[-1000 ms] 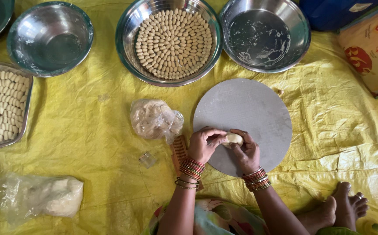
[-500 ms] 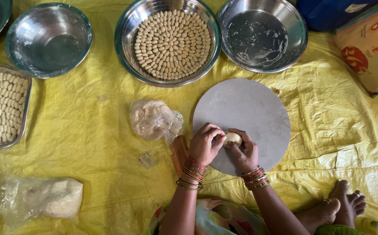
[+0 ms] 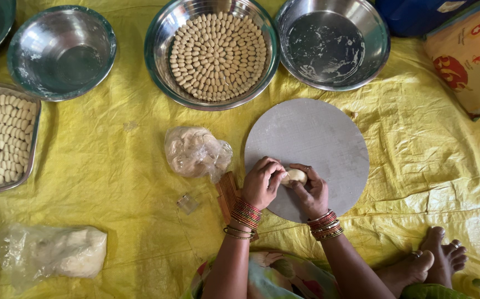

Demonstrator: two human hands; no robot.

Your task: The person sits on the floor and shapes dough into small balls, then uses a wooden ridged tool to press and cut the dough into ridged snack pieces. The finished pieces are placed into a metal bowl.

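Observation:
A small pale dough lump [image 3: 294, 176] is pinched between my left hand [image 3: 261, 183] and my right hand [image 3: 312, 192], just above the near edge of a round grey board [image 3: 312, 138]. Both wrists wear red and gold bangles. A ridged brown wooden tool [image 3: 227, 195] lies on the yellow sheet just left of my left wrist. A crumpled plastic bag of dough [image 3: 195, 152] rests to the left of the board.
Behind the board stand a steel bowl packed with shaped ridged pieces [image 3: 218, 49], a wet steel bowl [image 3: 331, 41] and another steel bowl [image 3: 60, 52]. A tray of pale pieces [image 3: 2, 138] is at left, a bagged dough block [image 3: 65, 252] at near left. My bare feet [image 3: 433, 260] rest at right.
Both hands have kept working the dough lump at the same spot on the board, with only small finger shifts.

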